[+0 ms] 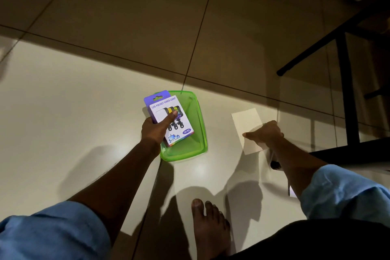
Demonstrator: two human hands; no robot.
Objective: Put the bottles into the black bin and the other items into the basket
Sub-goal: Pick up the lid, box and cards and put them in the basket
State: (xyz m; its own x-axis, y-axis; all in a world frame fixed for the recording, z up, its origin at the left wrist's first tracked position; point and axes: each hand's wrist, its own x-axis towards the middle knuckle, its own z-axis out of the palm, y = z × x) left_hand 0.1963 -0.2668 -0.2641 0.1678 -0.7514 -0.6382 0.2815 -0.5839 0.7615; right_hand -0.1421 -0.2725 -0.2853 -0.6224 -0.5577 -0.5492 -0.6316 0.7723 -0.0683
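Left sleeve point(52, 232) leads to the left hand point(154, 130), fingers point(172, 115) wrapped round the box point(179, 107) over the basket point(201, 131); right hand point(267, 133) lies on a flat card point(245, 119) on the floor point(84, 101), grip unclear, so the card could slide instead of lifting.

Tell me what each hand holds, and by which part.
Left hand grips the video light box by its left edge, thumb across the front. Right hand touches the white card; grip cannot be told.

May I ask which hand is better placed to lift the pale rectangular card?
Right: the right hand touches the pale rectangular card; the left hand grips a purple video-light box over the green plastic basket.
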